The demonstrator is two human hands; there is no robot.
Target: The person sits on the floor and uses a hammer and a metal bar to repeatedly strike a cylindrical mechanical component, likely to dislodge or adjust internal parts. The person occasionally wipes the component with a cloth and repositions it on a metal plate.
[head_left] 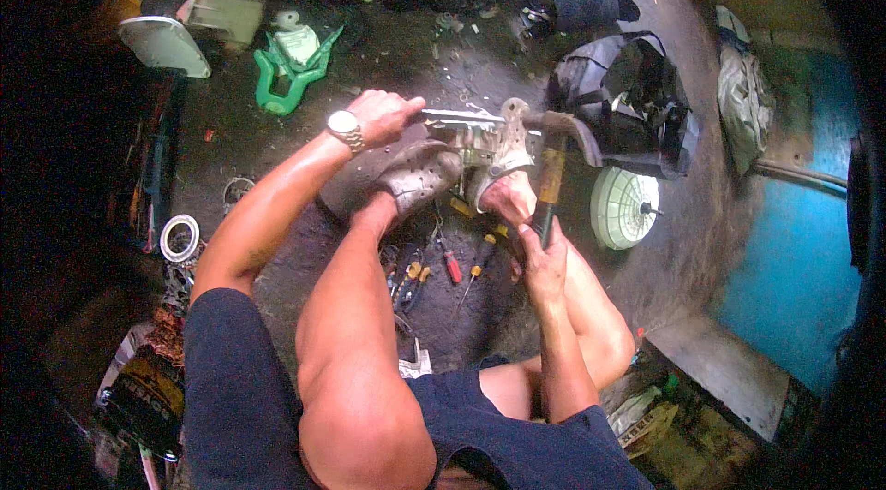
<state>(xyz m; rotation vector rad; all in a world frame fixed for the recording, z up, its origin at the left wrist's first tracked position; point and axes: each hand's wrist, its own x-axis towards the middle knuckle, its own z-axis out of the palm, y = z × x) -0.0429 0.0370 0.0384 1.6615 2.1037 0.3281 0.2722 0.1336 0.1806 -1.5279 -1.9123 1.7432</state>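
My right hand [544,261] is wrapped round the handle of a claw hammer [552,174]. The hammer's dark curved head is raised near my right foot, slightly blurred. My left hand [380,116], with a watch on its wrist, is closed round one end of a thin straight metal rod [457,115]. The rod points right, toward the hammer head; its tip shape is unclear. Below the rod, a silvery metal part [475,141] sits between my feet. My left clog [420,178] and right clog [510,144] flank it, partly hiding it.
A red-handled screwdriver [451,267], a yellow-handled screwdriver [477,259] and pliers [412,280] lie between my legs. Right of my feet are a pale round fan-like part [625,209] and a black bag [637,102]. A green plastic piece [286,75] lies far left.
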